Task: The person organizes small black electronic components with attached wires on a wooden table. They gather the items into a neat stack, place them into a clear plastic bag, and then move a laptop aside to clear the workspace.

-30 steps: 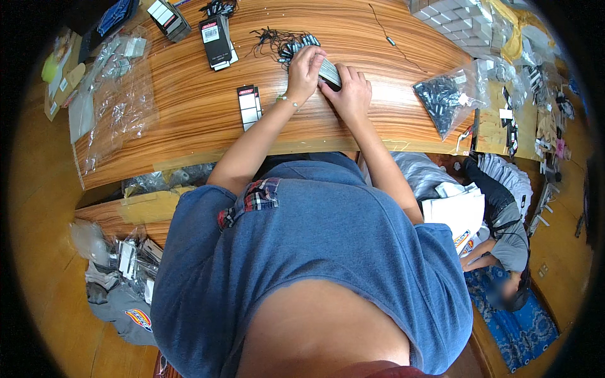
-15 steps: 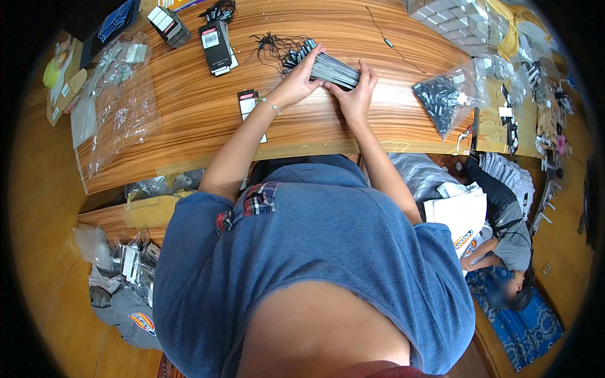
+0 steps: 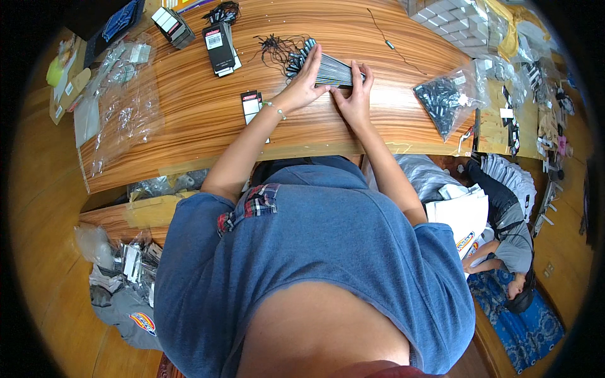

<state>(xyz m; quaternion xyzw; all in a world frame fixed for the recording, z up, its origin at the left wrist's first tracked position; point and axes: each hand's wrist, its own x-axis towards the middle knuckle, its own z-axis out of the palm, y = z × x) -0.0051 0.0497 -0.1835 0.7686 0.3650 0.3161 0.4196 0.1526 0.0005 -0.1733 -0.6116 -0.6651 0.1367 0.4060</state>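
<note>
A thick stack of dark hang tags (image 3: 333, 70) stands on its edges on the wooden table, between my two hands. Its black strings (image 3: 275, 49) trail off in a tangle to the left. My left hand (image 3: 305, 88) presses along the stack's left side with long fingers. My right hand (image 3: 354, 94) grips the right end, its thumb near the left thumb at the near edge. Close to my left wrist lie a few loose black and white tags (image 3: 251, 104). Further left are a pile of black tags (image 3: 220, 57) and another tag stack (image 3: 173, 28).
A single black string (image 3: 389, 45) lies beyond my right hand. To the right sits a clear bag of black string pieces (image 3: 438, 101), with wrapped white boxes (image 3: 450, 22) behind it. Empty plastic bags (image 3: 126, 107) cover the left side. A co-worker (image 3: 510, 246) bends at the lower right.
The tag stack has turned slightly and sits lower against the table. My right hand's fingers have shifted left and down along its end. The co-worker's head has moved a little.
</note>
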